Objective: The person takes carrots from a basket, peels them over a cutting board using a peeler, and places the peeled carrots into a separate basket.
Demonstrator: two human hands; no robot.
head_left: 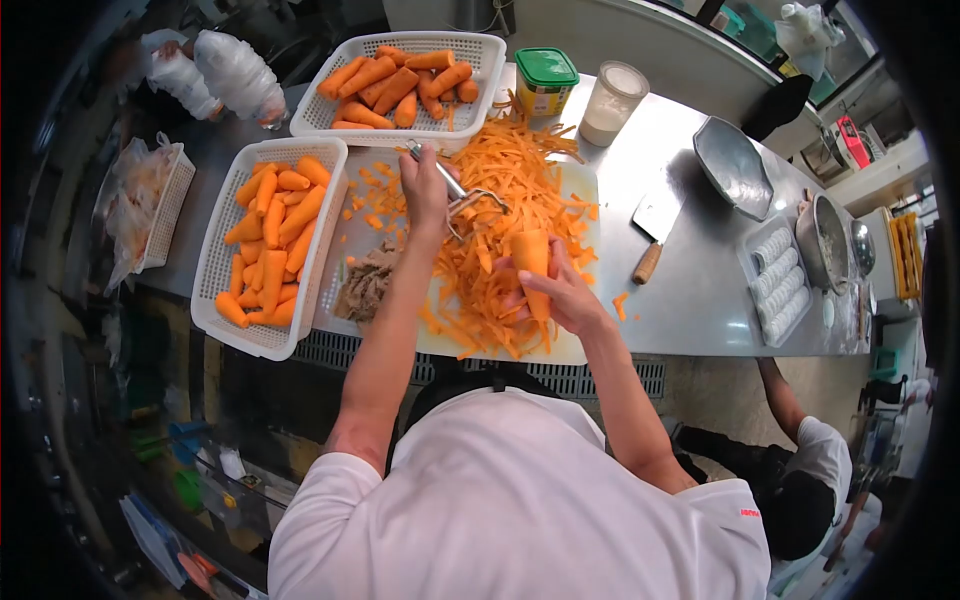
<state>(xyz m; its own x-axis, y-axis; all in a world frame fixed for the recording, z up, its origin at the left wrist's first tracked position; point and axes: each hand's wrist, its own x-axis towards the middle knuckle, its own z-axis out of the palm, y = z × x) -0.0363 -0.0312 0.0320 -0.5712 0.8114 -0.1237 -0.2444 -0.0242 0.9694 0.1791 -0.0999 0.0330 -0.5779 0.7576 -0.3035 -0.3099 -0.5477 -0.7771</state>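
Observation:
My left hand (425,190) is closed round the metal handle of a peeler (468,196), whose wide head points right over the heap. In my right hand (568,293) is a carrot (532,258), its thick end up and fingers wrapped round its lower part. The peeler's head and the carrot are apart. Beneath both hands, orange carrot peelings (505,165) lie heaped over a pale cutting board (582,185). Carrots fill a white basket (205,265) at the left. A second white basket (420,42) behind the heap holds more carrots, duller on the surface.
A crumpled brown cloth (368,285) lies left of the board. Behind are a green-lidded tub (547,82) and a clear container (612,103). To the right lie a wooden-handled cleaver (655,220), a metal tray (733,165) and a tray of white rolls (778,280). Another person (820,460) is at lower right.

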